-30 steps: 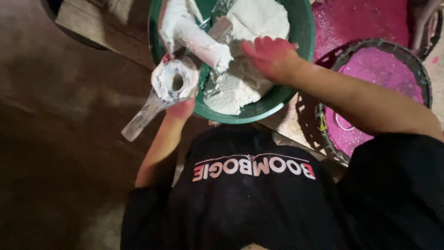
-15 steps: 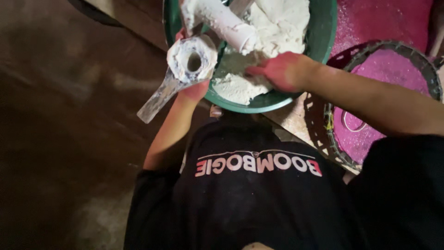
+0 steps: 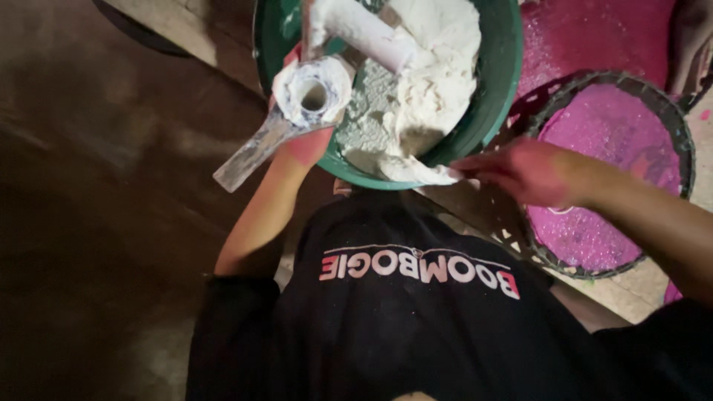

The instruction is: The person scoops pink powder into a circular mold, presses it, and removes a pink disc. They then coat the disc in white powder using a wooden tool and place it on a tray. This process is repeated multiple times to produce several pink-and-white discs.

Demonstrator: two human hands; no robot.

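A green bowl (image 3: 499, 89) at the top centre holds a heap of white paste (image 3: 438, 67). My left hand (image 3: 306, 142) is at the bowl's near-left rim, shut on a hollow roll (image 3: 312, 90) coated in white paste. A flat smeared blade (image 3: 251, 154) sticks out down-left from that grip. A second paste-covered tube (image 3: 368, 31) lies in the bowl above it. My right hand (image 3: 529, 171) is outside the bowl at its near-right rim, fingers stretched left, their tips touching a lump of paste (image 3: 425, 173) hanging at the rim.
A round woven basket (image 3: 672, 130) filled with pink powder (image 3: 616, 141) stands right of the bowl, under my right forearm. More pink powder (image 3: 594, 37) covers the surface behind it. Brown floor (image 3: 111, 193) lies to the left. My black shirt (image 3: 416, 327) fills the bottom.
My right hand has come out of the paste and moved right and down to the bowl's near rim. My left hand still holds the roll and blade at the left rim.
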